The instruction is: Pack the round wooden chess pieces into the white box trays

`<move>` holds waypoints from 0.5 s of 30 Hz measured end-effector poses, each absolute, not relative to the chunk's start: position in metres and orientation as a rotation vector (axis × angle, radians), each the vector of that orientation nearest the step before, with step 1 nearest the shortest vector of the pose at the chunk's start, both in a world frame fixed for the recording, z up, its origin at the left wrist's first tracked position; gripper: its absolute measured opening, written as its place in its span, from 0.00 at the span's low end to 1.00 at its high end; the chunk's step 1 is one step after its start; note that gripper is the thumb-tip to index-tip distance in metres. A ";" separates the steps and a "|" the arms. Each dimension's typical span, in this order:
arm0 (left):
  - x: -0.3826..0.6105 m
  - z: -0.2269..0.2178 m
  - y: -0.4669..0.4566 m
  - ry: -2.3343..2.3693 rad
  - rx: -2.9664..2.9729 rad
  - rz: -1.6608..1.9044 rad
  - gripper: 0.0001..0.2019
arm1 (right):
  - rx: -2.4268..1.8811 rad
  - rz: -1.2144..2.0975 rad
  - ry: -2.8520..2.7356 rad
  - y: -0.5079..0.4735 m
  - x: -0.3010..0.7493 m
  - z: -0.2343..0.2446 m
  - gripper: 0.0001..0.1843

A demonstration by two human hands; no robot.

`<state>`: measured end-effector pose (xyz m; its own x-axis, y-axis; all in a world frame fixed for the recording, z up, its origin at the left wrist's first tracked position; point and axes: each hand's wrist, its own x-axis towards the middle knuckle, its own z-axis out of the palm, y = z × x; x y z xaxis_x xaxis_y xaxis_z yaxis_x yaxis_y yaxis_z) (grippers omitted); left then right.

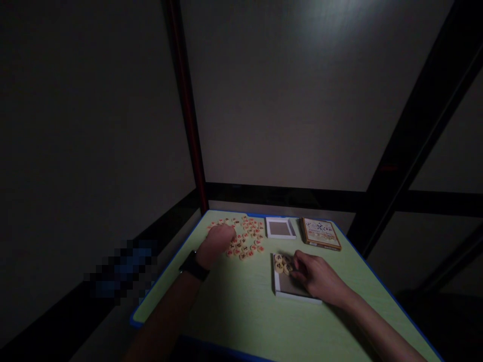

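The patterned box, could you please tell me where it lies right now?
In the head view, the patterned box lies at the far right of the table, just right of the far white tray and beyond the right hand.

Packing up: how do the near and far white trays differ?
The near tray holds a few round pieces in its far corner; the far tray holds none. The right hand rests on the near tray; the far tray is untouched. Both are white-rimmed, lying flat on the green table.
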<state>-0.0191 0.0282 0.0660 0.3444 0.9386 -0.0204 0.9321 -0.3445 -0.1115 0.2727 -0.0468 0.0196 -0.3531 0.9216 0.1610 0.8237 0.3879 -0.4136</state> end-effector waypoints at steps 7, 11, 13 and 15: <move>-0.012 0.052 0.034 -1.737 -2.496 0.177 0.09 | -1.519 0.349 -2.283 -0.044 0.275 0.016 0.04; -0.009 0.050 0.034 -1.724 -2.493 0.199 0.09 | -1.524 0.335 -2.287 -0.043 0.275 0.015 0.03; -0.008 0.050 0.033 -1.716 -2.495 0.194 0.10 | -1.525 0.329 -2.284 -0.043 0.275 0.014 0.03; -0.009 0.050 0.032 -1.706 -2.498 0.185 0.10 | -1.521 0.327 -2.284 -0.043 0.275 0.014 0.03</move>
<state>-0.0085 0.0321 0.0502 0.3609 0.9318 -0.0382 0.9183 -0.3623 -0.1596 0.2750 -0.0427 0.0139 -0.3450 0.9214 0.1789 0.8340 0.3883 -0.3919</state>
